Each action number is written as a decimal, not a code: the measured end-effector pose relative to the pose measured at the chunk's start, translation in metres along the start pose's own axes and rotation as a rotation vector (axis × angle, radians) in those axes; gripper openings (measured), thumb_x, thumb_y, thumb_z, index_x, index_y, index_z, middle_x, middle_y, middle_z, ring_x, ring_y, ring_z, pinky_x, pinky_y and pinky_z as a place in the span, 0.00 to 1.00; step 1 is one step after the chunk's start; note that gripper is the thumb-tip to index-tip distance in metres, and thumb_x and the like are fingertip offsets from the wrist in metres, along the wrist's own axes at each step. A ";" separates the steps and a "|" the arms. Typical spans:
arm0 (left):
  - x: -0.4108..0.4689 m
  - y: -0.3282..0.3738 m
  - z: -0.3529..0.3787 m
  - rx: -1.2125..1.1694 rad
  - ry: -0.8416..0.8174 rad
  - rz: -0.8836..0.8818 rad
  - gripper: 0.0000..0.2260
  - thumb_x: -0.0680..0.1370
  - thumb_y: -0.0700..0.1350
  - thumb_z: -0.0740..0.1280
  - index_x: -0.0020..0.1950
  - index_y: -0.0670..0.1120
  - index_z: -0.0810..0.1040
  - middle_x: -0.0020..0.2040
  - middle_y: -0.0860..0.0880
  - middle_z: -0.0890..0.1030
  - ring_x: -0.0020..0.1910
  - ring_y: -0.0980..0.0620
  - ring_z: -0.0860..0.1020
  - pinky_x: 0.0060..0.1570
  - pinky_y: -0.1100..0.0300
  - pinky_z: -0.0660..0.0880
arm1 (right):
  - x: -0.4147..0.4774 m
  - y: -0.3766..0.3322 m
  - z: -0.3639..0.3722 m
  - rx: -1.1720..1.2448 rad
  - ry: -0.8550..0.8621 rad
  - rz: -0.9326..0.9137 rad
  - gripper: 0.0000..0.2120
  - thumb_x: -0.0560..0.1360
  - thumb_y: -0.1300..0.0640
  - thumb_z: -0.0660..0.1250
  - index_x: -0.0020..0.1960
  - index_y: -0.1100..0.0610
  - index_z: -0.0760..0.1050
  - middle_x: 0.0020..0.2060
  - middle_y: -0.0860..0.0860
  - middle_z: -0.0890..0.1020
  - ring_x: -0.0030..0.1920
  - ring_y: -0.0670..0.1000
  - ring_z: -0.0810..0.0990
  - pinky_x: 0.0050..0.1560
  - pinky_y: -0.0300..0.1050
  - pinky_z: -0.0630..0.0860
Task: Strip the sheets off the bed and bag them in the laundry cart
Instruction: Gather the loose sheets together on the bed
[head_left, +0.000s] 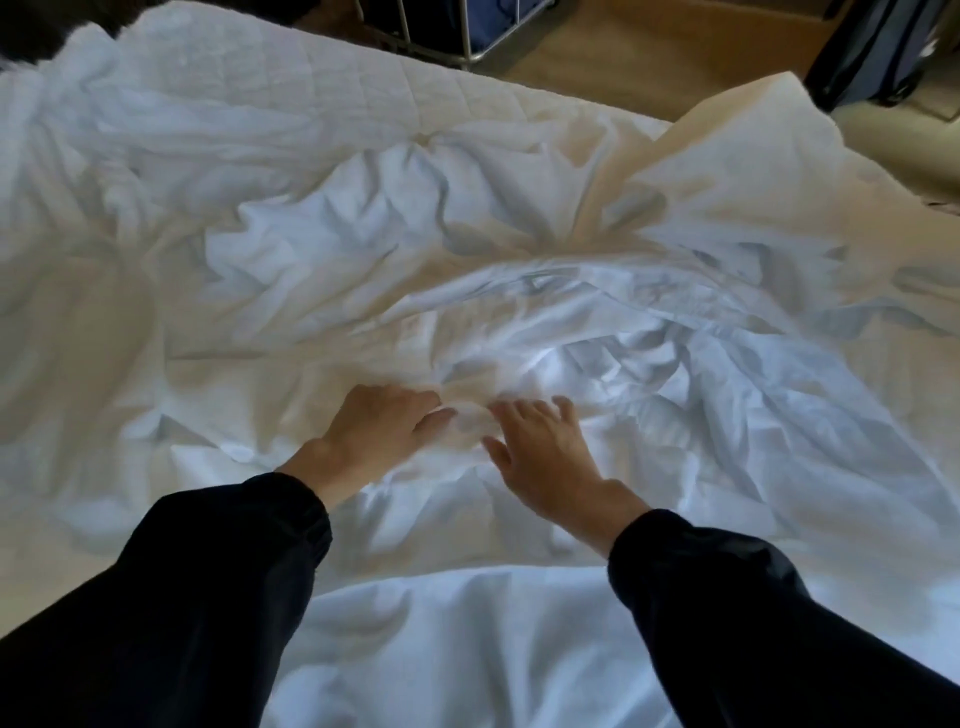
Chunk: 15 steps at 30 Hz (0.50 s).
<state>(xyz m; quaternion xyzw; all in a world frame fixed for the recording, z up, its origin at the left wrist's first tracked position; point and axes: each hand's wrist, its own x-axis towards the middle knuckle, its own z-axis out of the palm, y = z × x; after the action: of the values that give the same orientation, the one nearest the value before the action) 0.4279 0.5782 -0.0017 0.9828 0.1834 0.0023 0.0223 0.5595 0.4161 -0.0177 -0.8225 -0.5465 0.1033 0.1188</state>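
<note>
- Across the bed (322, 78), a white sheet (395, 218) is lying in rumpled folds and ridges and covering most of the surface, while the bed's quilted top is showing bare along the far edge.
- Both hands are reaching forward over the near middle of the sheet, close together but not touching each other.
- The left hand (374, 431) is resting knuckles-up on the cloth with its fingers bending down into a fold; I cannot tell whether it is actually gripping the fabric or only pressing on it.
- The right hand (540, 452) is lying on the sheet with its fingers spread apart and fairly straight, clamping on nothing.
- Dark sleeves (208, 597) are covering both forearms down to the wrists.
- A smoother white layer of bedding (467, 649) is lying nearest the person, between the two arms.
- One corner of the sheet is standing up in a peak at the far right side of the bed.
- The laundry cart (467, 36), a metal frame with blue fabric inside, is standing on the wooden floor (649, 57) just beyond the far edge of the bed, well apart from the hands.
- A dark bag (878, 52) is sitting at the top right.
</note>
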 end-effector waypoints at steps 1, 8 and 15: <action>0.007 -0.007 -0.005 0.044 0.116 0.012 0.24 0.77 0.62 0.49 0.35 0.47 0.76 0.26 0.50 0.76 0.24 0.46 0.76 0.21 0.59 0.69 | 0.007 -0.009 -0.003 0.061 0.028 0.035 0.09 0.79 0.52 0.60 0.52 0.57 0.73 0.46 0.55 0.81 0.48 0.59 0.80 0.55 0.53 0.67; 0.052 -0.039 -0.049 -0.056 0.052 -0.003 0.28 0.73 0.69 0.52 0.51 0.49 0.78 0.44 0.50 0.83 0.44 0.45 0.80 0.46 0.54 0.70 | 0.056 0.000 -0.032 -0.011 0.149 0.390 0.08 0.80 0.58 0.53 0.50 0.56 0.71 0.48 0.55 0.80 0.50 0.58 0.77 0.52 0.51 0.64; 0.021 -0.069 -0.030 -0.119 -0.252 -0.187 0.13 0.80 0.55 0.61 0.57 0.46 0.69 0.42 0.47 0.78 0.44 0.42 0.78 0.40 0.54 0.71 | 0.057 -0.020 -0.024 0.069 0.105 0.143 0.18 0.78 0.52 0.59 0.65 0.56 0.70 0.57 0.54 0.76 0.57 0.58 0.74 0.59 0.52 0.66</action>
<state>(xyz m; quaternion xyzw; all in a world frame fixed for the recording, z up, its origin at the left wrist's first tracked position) 0.4222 0.6513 0.0253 0.9509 0.2693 -0.1124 0.1035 0.5713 0.4739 0.0093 -0.8591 -0.4756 0.0869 0.1679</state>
